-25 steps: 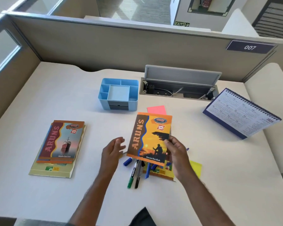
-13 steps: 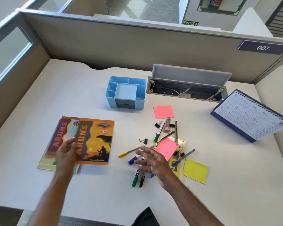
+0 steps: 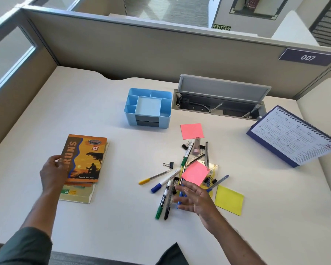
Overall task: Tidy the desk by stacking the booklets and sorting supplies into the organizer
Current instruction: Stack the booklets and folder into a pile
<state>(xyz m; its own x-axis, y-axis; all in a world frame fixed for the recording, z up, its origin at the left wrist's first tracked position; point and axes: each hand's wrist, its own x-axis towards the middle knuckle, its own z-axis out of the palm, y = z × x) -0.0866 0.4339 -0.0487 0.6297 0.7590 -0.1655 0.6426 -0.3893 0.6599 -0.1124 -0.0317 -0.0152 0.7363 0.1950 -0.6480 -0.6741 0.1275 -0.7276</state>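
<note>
The booklets beneath the orange booklet (image 3: 84,159) are largely hidden; only their lower edges are seen at centre left of the frame. The first letter of its title is covered by the left hand (image 3: 53,172). Part of the supply pile (image 3: 187,173) at lower centre is masked by a pink sticky note (image 3: 195,173) and by the right hand (image 3: 196,200), whose fingers are blurred.

Since half a second ago, the orange booklet has been squared onto the stack, where it had lain askew to the right.

The booklet's left edge is held by the left hand, fingers curled against it. The right hand is spread open above the pens, nothing being held. The blue organizer (image 3: 148,109) stands at upper centre, apart from the pile.
</note>
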